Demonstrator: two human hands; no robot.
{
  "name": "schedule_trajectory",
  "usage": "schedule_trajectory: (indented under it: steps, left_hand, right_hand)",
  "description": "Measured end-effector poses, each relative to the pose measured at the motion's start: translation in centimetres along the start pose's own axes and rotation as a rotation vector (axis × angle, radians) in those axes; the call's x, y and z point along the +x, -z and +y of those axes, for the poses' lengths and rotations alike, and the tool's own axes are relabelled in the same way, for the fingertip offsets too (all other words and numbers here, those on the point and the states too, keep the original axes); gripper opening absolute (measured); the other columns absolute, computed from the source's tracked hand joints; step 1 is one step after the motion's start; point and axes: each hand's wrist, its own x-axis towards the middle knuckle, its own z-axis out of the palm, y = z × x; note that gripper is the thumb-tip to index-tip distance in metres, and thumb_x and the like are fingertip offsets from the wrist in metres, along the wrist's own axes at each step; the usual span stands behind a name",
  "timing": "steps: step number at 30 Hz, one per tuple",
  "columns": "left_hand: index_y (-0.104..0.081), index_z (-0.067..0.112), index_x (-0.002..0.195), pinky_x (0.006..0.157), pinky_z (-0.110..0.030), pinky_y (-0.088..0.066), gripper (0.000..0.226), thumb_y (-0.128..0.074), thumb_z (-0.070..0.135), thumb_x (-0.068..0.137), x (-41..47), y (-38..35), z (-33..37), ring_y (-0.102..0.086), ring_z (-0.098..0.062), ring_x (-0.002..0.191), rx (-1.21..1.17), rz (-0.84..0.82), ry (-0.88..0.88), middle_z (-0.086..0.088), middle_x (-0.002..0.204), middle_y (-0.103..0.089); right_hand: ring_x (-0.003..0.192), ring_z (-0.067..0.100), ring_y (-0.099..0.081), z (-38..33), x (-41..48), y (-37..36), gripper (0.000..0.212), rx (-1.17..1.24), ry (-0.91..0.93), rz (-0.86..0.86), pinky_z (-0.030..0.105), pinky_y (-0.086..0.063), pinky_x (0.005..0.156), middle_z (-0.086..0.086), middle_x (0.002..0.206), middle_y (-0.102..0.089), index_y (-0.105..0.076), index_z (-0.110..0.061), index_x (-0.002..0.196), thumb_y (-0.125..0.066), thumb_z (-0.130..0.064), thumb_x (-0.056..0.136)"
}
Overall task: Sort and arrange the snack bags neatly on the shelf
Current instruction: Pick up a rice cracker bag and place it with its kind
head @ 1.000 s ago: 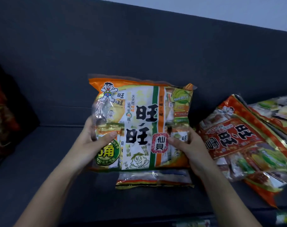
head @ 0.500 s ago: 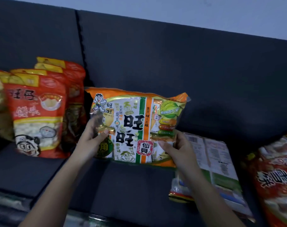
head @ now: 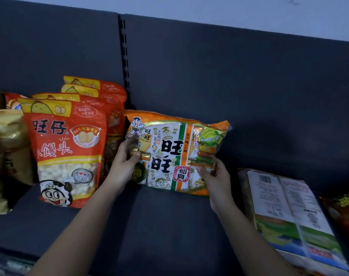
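An orange, white and green rice cracker bag [head: 175, 152] stands upright against the dark back panel of the shelf [head: 165, 226]. My left hand [head: 123, 166] grips its lower left edge and my right hand [head: 215, 176] grips its lower right edge. The bag's bottom rests on or just above the shelf floor. To its left stand several red and orange snack pouches [head: 68, 148] in a row. A bag [head: 289, 216] lies flat, back side up, to the right.
Gold bags [head: 4, 156] stand at the far left. A red bag [head: 343, 214] lies at the far right edge. A slotted upright [head: 125, 60] divides the back panel. Bare shelf floor lies in front of the held bag.
Both hands have carried the rice cracker bag leftward and back, next to the red pouches. The view has swung left, so the red bags on the right have mostly left the frame.
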Motion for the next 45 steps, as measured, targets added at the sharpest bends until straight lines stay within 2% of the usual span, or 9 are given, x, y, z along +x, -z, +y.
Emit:
schedule_trajectory:
  steps: [8,11,21,24,27,31,35,39,45]
  left_hand:
    - [-0.027,0.020,0.143,0.081,-0.016,-0.041,0.072,-0.070,0.015,0.084,0.1,-0.3,-1.6,-0.051,-0.013,0.109,-0.062,-0.095,0.169,0.006,0.116,-0.052]
    - [-0.029,0.016,0.142,0.091,-0.024,-0.041,0.073,-0.071,0.014,0.083,0.3,-0.6,-1.8,-0.052,-0.016,0.114,-0.068,-0.079,0.167,0.000,0.122,-0.054]
    - [-0.027,0.014,0.144,0.103,-0.031,-0.037,0.073,-0.069,0.026,0.086,-0.6,-0.6,-2.0,-0.044,-0.014,0.122,0.038,-0.006,0.186,0.003,0.132,-0.046]
    - [-0.013,0.014,0.151,0.114,-0.042,-0.027,0.092,-0.070,0.038,0.082,-2.0,-0.6,-1.4,-0.025,-0.024,0.141,0.077,0.023,0.260,-0.007,0.154,-0.022]
    - [-0.003,0.011,0.151,0.116,-0.030,-0.015,0.093,-0.067,0.029,0.087,-4.7,-2.0,0.1,-0.006,-0.020,0.145,0.100,0.063,0.242,-0.004,0.158,0.001]
    - [-0.023,0.011,0.142,0.109,-0.028,-0.023,0.075,-0.069,0.013,0.083,-8.1,-5.3,1.8,-0.020,-0.020,0.136,0.154,0.145,0.017,-0.001,0.141,-0.021]
    - [-0.033,0.021,0.135,0.101,-0.016,-0.032,0.064,-0.070,0.020,0.084,-9.7,-9.6,2.7,-0.036,-0.011,0.128,0.208,-0.312,-0.179,0.006,0.132,-0.037]
    - [-0.008,0.021,0.151,0.111,-0.017,-0.011,0.083,-0.062,0.030,0.089,-10.6,-14.6,2.9,-0.014,-0.011,0.143,0.618,-0.750,-0.419,0.005,0.155,-0.016]
    - [0.004,0.019,0.152,0.117,-0.033,0.007,0.090,-0.059,0.032,0.089,-11.0,-20.9,2.2,0.007,-0.022,0.147,1.092,-0.948,-0.756,-0.005,0.159,0.013]
  right_hand:
    - [0.093,0.005,-0.062,0.6,0.7,-0.9,0.039,-0.028,-0.006,0.039,0.015,-0.051,0.065,-0.003,0.112,-0.062,-0.046,-0.024,0.127,-0.059,-0.011,0.093]
    - [0.091,0.001,-0.060,0.3,1.0,-1.1,0.036,-0.058,0.011,0.069,0.012,-0.049,0.063,-0.008,0.107,-0.061,-0.046,-0.026,0.125,-0.057,-0.010,0.094]
    - [0.098,0.006,-0.057,-0.1,0.0,0.3,0.041,-0.193,-0.065,0.019,0.014,-0.046,0.073,-0.004,0.115,-0.059,-0.047,-0.014,0.130,-0.061,-0.023,0.092]
    - [0.106,0.010,-0.054,-0.2,-0.7,1.0,0.045,-0.259,-0.043,0.027,0.021,-0.046,0.086,-0.004,0.116,-0.056,-0.044,-0.012,0.133,-0.062,-0.018,0.092]
    - [0.121,0.017,-0.050,-1.0,-1.4,2.1,0.054,-0.388,0.003,0.001,0.034,-0.043,0.102,0.001,0.127,-0.052,-0.039,-0.012,0.138,-0.064,-0.018,0.090]
    - [0.129,0.016,-0.041,-3.0,-2.8,4.7,0.056,-0.677,0.161,-0.001,0.030,-0.035,0.107,0.003,0.139,-0.044,-0.037,-0.012,0.140,-0.063,-0.016,0.091]
    - [0.124,0.019,-0.044,-4.8,-4.3,9.3,0.043,-0.911,0.256,0.058,0.018,-0.030,0.092,0.007,0.131,-0.050,-0.049,-0.008,0.131,-0.062,-0.013,0.090]
    - [0.126,0.025,-0.043,-5.3,-5.8,15.7,0.047,-1.193,0.166,0.098,0.031,-0.032,0.103,0.011,0.136,-0.048,-0.050,-0.007,0.133,-0.063,-0.023,0.090]
    - [0.133,0.025,-0.036,-4.3,-9.0,23.6,0.057,-1.167,-0.156,0.172,0.027,-0.032,0.102,0.010,0.147,-0.032,-0.037,-0.011,0.143,-0.056,-0.034,0.094]
